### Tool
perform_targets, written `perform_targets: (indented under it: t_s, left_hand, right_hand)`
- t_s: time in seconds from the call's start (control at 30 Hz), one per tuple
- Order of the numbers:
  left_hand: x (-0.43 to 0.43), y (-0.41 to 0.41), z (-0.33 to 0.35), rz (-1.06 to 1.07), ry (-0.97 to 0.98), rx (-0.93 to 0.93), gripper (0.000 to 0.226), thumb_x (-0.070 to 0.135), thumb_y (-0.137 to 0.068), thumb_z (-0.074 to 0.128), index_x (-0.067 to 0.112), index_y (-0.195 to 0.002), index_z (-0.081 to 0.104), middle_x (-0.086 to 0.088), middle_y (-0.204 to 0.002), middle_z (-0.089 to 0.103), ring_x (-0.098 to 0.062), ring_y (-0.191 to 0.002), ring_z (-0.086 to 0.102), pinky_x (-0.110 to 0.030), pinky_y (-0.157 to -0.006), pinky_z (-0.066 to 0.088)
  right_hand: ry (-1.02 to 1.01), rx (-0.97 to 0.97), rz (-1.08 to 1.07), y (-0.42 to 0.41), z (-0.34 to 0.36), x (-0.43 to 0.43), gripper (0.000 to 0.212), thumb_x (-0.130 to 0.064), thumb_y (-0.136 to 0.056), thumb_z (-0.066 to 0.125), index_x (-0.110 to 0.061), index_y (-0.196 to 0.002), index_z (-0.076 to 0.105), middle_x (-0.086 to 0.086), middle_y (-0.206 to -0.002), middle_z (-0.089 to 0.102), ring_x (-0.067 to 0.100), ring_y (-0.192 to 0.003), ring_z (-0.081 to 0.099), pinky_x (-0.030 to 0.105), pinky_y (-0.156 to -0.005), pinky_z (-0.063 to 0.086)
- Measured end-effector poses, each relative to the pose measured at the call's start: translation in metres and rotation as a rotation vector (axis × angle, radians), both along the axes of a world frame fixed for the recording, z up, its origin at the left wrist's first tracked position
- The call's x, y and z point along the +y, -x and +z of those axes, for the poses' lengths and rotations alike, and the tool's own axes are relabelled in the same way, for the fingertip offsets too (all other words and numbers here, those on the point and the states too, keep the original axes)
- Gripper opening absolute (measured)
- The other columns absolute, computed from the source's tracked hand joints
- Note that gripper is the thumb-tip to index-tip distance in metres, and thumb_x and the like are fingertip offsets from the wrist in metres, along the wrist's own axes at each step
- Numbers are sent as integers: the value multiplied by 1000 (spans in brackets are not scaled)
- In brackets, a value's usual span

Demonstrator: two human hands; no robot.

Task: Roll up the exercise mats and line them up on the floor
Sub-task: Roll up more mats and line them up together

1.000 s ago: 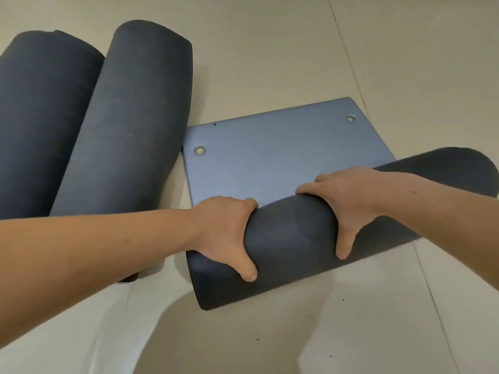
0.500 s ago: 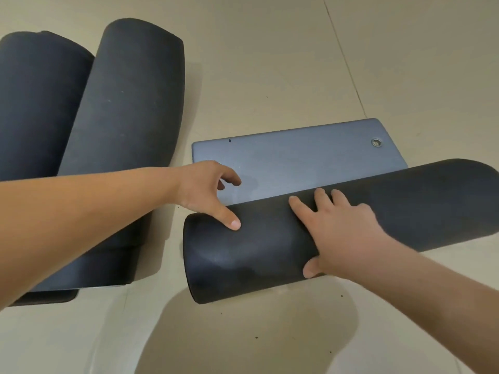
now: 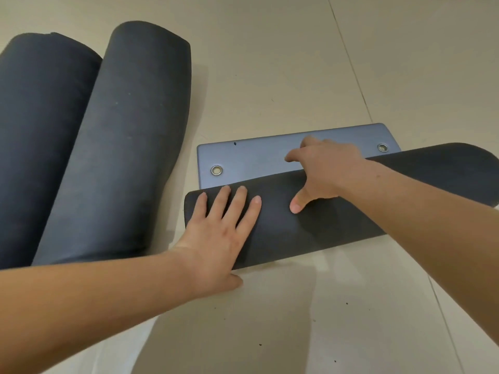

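Observation:
A dark exercise mat point(image 3: 351, 211) lies across the floor, rolled almost to its end. A short blue-grey strip of its flat end point(image 3: 256, 157) with two metal eyelets still shows beyond the roll. My left hand point(image 3: 218, 233) rests flat on the roll's left end, fingers spread. My right hand point(image 3: 321, 168) arches over the roll's top edge, fingers on the flat strip, thumb on the roll. Two finished rolled mats point(image 3: 124, 147) point(image 3: 35, 141) lie side by side at the left, touching each other.
Pale tiled floor point(image 3: 270, 63) surrounds the mats, with thin grout lines running at the right. The nearest finished roll lies a short gap left of the mat under my hands. My shadow falls on the floor in front.
The roll has advanced over the flat end, leaving a narrower strip. My left hand moved from the strip onto the roll; my right hand shifted forward over the roll's top edge.

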State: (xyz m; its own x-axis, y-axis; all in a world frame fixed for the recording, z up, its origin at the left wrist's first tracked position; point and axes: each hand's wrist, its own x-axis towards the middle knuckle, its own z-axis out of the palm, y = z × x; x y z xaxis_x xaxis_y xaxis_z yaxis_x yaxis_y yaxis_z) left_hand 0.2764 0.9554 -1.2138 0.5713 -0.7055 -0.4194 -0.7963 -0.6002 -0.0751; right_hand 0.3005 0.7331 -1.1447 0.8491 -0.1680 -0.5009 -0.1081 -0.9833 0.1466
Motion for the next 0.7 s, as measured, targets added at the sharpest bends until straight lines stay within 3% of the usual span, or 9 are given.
perform_targets:
  t_s: [0.13, 0.2, 0.23, 0.33, 0.4, 0.5, 0.57, 0.7]
  left_hand:
    - [-1, -24, -7, -13, 48, -46, 134, 79, -78, 61, 20, -158, -29, -14, -168, -7, -39, -155, 4, -57, -125, 18]
    - [-2, -49, 0, -32, 78, 1, 137, 84, -68, 63, 24, -162, -17, -9, -167, 7, -33, -151, 18, -49, -120, 31]
    - [-3, -61, 4, -33, 92, 29, 139, 85, -62, 65, 27, -163, -11, -6, -166, 13, -31, -147, 25, -46, -117, 37]
    - [-7, -100, 12, 15, 113, 152, 141, 85, -55, 75, 34, -165, 3, 4, -163, 25, -25, -142, 35, -41, -111, 44]
    - [-10, -126, 15, 77, 140, 283, 140, 79, -52, 84, 37, -164, 11, 10, -160, 31, -20, -144, 37, -41, -116, 41]
    - [-14, -151, 18, 245, 195, 499, 141, 68, -46, 96, 41, -163, 23, 17, -156, 38, -17, -144, 40, -43, -120, 38]
    - [-15, -154, 16, 242, 179, 442, 138, 72, -45, 95, 41, -161, 28, 15, -152, 41, -18, -141, 43, -48, -118, 42]
    - [-1, -130, 19, 128, 193, 95, 114, 84, -58, 80, 37, -155, 42, 8, -142, 47, -19, -129, 49, -47, -102, 52]
  right_hand:
    - [77, -190, 51, 18, -8, 2, 73, -74, -87, 61, -32, -143, 46, 2, -131, 51, 27, -119, 53, 39, -77, 41]
    - [57, -237, 82, 34, -16, 4, 62, -70, -97, 44, -30, -143, 45, 5, -133, 51, 29, -123, 51, 42, -84, 46]
    - [34, -230, 72, 41, -20, 5, 67, -71, -95, 41, -31, -149, 40, 8, -144, 46, 32, -134, 45, 46, -94, 47]
    - [93, -153, 50, 51, -38, 11, 115, -83, -78, 56, -31, -161, -4, 18, -169, -1, 42, -156, 0, 65, -115, 29]
    - [141, -174, 72, 47, -57, 9, 135, -82, -71, 68, -28, -160, -18, 20, -168, -10, 43, -157, -6, 70, -116, 23]
    - [156, -260, 110, 34, -73, 0, 142, -83, -67, 71, -27, -159, -23, 20, -170, -6, 43, -157, -3, 71, -118, 18]
    - [162, -289, 136, 31, -80, -8, 145, -86, -64, 70, -27, -159, -22, 20, -170, -5, 43, -157, -2, 70, -118, 18]
    - [192, -290, 183, 35, -92, -16, 150, -88, -62, 70, -24, -159, -24, 23, -170, -8, 45, -157, -4, 70, -118, 18]
